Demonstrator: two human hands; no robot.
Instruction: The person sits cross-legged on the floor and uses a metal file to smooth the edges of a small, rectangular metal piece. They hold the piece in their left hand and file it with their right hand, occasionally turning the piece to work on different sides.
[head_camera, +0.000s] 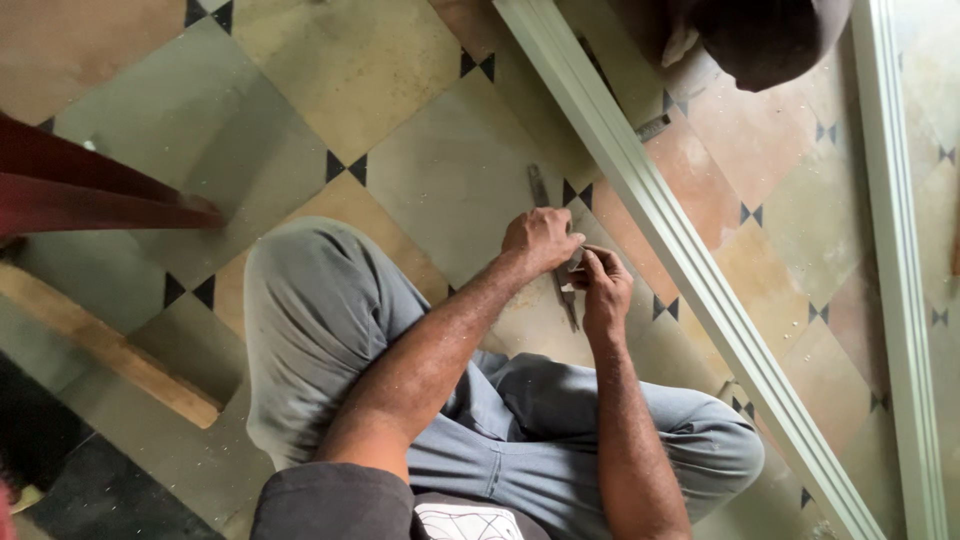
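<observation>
I sit on a tiled floor with my knees bent, in grey trousers. My left hand (540, 240) and my right hand (603, 285) meet in front of me over a small pale object (574, 266) pinched between their fingers. What the object is cannot be made out. Under the hands a long thin metal tool (541, 188), like a file or blade, lies flat on the floor, its far end pointing away from me and its near end (571, 314) showing below the hands.
A long pale green profiled strip (690, 255) runs diagonally across the floor just right of my hands. A second pale strip (900, 270) lies at the far right. A dark red frame (90, 195) and a wooden batten (110, 345) are on the left. A dark object (770, 40) sits at the top.
</observation>
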